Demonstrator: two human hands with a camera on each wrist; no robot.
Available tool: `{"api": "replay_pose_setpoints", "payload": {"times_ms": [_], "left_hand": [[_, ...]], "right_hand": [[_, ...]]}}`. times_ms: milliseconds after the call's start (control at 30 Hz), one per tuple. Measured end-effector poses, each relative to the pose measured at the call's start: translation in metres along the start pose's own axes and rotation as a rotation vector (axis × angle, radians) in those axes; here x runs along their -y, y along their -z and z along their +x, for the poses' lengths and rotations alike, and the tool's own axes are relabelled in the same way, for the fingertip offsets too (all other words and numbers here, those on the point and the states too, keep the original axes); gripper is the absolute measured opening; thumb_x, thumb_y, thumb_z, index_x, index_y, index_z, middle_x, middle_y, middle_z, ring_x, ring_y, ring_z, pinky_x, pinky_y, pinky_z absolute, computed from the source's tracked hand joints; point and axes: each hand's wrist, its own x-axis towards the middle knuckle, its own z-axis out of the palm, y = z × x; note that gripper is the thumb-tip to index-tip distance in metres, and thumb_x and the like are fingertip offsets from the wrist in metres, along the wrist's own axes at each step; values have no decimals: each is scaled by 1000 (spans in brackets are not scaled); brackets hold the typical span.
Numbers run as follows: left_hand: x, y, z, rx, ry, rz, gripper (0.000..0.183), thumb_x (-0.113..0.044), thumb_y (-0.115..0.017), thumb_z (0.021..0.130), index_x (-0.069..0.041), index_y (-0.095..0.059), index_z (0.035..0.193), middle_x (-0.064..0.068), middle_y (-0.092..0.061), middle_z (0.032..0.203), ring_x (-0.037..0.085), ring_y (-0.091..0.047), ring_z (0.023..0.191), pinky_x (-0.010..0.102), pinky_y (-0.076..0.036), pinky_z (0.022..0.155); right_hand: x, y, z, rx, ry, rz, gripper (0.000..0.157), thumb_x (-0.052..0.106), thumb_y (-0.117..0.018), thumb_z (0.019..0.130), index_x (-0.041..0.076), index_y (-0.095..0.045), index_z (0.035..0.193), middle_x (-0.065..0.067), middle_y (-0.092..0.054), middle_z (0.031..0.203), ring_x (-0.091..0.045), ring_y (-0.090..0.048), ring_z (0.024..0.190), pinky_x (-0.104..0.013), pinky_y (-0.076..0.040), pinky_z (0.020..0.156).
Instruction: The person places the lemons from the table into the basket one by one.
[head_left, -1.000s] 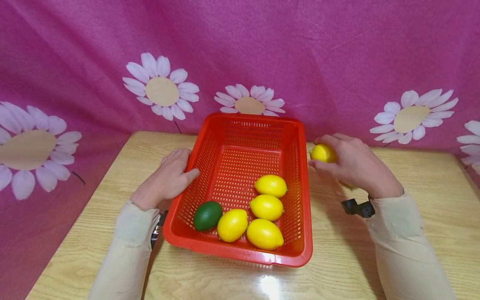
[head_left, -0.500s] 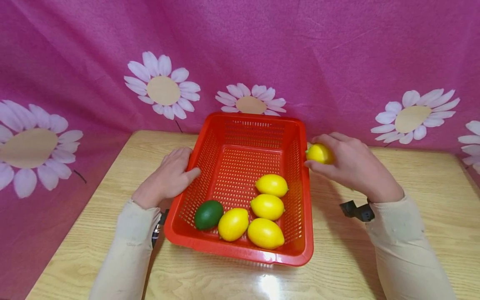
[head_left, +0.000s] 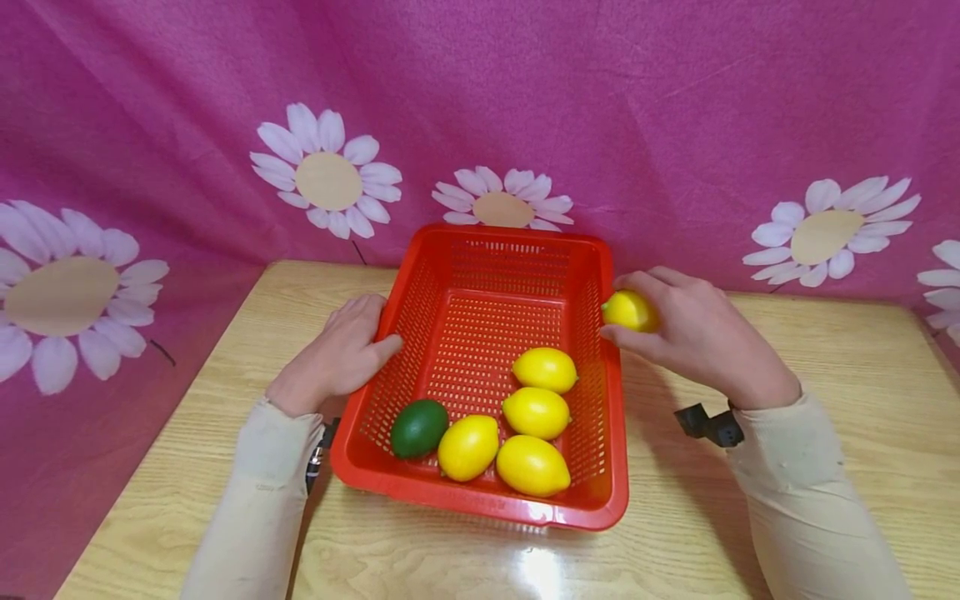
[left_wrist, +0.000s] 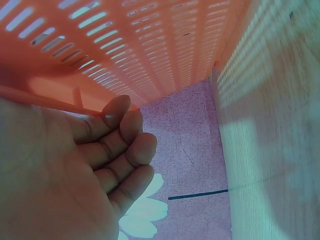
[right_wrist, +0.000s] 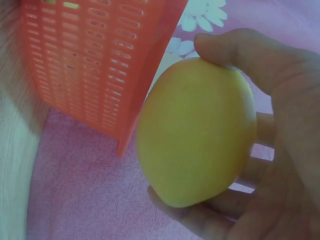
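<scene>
A red plastic basket [head_left: 495, 325] with slotted walls stands on the table. My left hand [head_left: 330, 358] grips its left rim, thumb over the edge and fingers along the outside; in the left wrist view those fingers [left_wrist: 142, 148] bend below the rim. My right hand [head_left: 697, 333] holds a yellow lemon [head_left: 632, 311] between thumb and fingers, at the basket's right rim. The right wrist view has this lemon [right_wrist: 197, 132] large beside the basket wall [right_wrist: 90, 65]. Inside the basket lie several lemons [head_left: 536, 413] and one dark green lime-like fruit [head_left: 419, 428], toward the near end.
The wooden table [head_left: 697, 517] runs out on both sides of the basket. Behind it hangs a pink cloth [head_left: 510, 100] with white daisies, close to the basket's far end. A black wrist mount [head_left: 708, 425] sits at my right cuff.
My right hand has moved a little left with the lemon, from beside the basket to its right rim. The left hand keeps its place on the left rim.
</scene>
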Motion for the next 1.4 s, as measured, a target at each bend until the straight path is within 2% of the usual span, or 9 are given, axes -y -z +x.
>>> {"api": "replay_pose_setpoints", "payload": {"times_ms": [367, 467, 667, 800, 933, 1100, 1233, 1400], "left_hand": [[0, 0, 0, -9, -5, -22, 38, -27, -52, 99, -3, -51, 129, 9, -57, 111, 25, -49, 108, 44, -38, 96], [-1, -1, 0, -6, -13, -32, 39, -26, -52, 99, -3, -51, 130, 9, -58, 111, 25, -50, 107, 44, -43, 95], [-4, -3, 1, 13, -22, -55, 40, -27, -53, 98, -4, -50, 131, 8, -58, 112, 24, -50, 108, 44, -44, 97], [-3, -2, 0, 2, -15, -51, 40, -28, -54, 98, -5, -51, 130, 8, -57, 111, 24, -49, 107, 44, -40, 98], [0, -1, -1, -13, -17, -46, 39, -27, -53, 98, -4, -51, 129, 9, -58, 110, 25, -49, 106, 44, -39, 97], [0, -1, -2, -2, -12, -52, 41, -28, -53, 99, -3, -51, 132, 9, -57, 112, 25, -49, 108, 45, -41, 98], [0, -1, -2, 3, -9, -55, 43, -29, -53, 99, -4, -50, 133, 8, -58, 113, 24, -49, 108, 45, -42, 98], [0, 0, -1, -10, -24, -57, 41, -29, -52, 99, -4, -51, 131, 8, -58, 111, 24, -49, 108, 45, -41, 98]], "right_hand": [[9, 0, 0, -16, 40, 2, 49, 38, -82, 86, 10, -69, 124, -11, -68, 109, -25, -63, 84, -43, -55, 76], [10, 1, -1, -12, 55, 8, 51, 39, -82, 86, 10, -68, 125, -12, -68, 111, -25, -64, 86, -44, -56, 76], [16, 1, -3, -52, 96, 13, 49, 36, -84, 85, 10, -69, 124, -12, -68, 110, -26, -65, 86, -44, -57, 75], [27, -4, 4, -52, 157, 11, 49, 38, -84, 84, 10, -69, 122, -9, -67, 106, -22, -63, 83, -41, -56, 76], [41, -6, 14, -4, 221, -11, 50, 39, -84, 84, 10, -69, 122, -8, -67, 104, -20, -61, 82, -39, -56, 74], [54, -4, 25, 28, 345, -64, 48, 40, -84, 85, 10, -70, 119, -7, -67, 101, -19, -61, 79, -37, -57, 71], [61, -6, 33, 42, 441, -104, 46, 40, -85, 84, 10, -69, 115, -4, -63, 93, -16, -56, 73, -32, -54, 66], [70, -12, 44, 120, 465, -154, 49, 45, -82, 85, 9, -66, 114, -5, -61, 90, -16, -54, 66, -30, -53, 63]]}}
